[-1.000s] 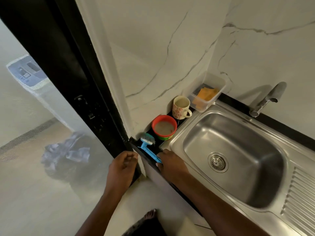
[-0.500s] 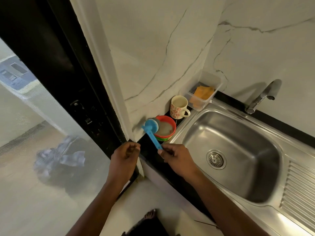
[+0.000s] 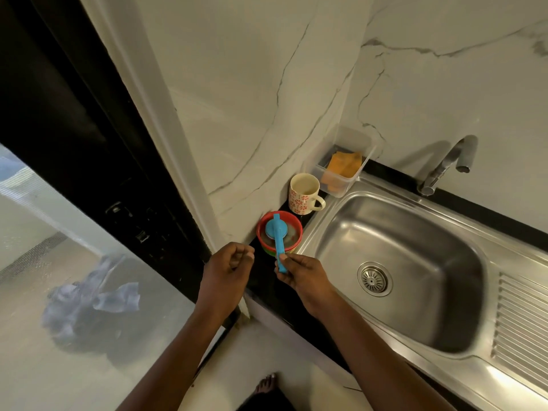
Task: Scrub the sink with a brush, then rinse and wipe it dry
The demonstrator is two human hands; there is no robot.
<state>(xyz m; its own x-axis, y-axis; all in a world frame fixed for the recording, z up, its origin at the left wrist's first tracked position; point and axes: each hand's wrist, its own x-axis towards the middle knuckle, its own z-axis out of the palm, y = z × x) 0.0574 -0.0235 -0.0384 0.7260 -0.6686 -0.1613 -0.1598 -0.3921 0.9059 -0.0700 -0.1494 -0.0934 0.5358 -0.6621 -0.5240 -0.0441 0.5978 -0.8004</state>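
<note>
A steel sink (image 3: 335, 226) with a round drain (image 3: 374, 279) fills the right side, a tap (image 3: 444, 166) behind it. My right hand (image 3: 302, 274) pinches the handle of a blue brush (image 3: 278, 235), whose round head lies face down in a red bowl (image 3: 262, 225) of greyish paste left of the basin. My left hand (image 3: 226, 269) hovers beside it over the counter's black edge, fingers curled, holding nothing.
A patterned mug (image 3: 304, 194) stands behind the bowl. A clear plastic tub (image 3: 345, 185) with an orange cloth (image 3: 344, 166) sits in the wall corner. The ribbed draining board (image 3: 522, 330) lies right of the basin. A dark door frame (image 3: 98, 161) and glass panel are on the left.
My right hand lifted the brush off the counter, swung it up and set its head down into the red bowl. My left hand stayed near the counter edge.
</note>
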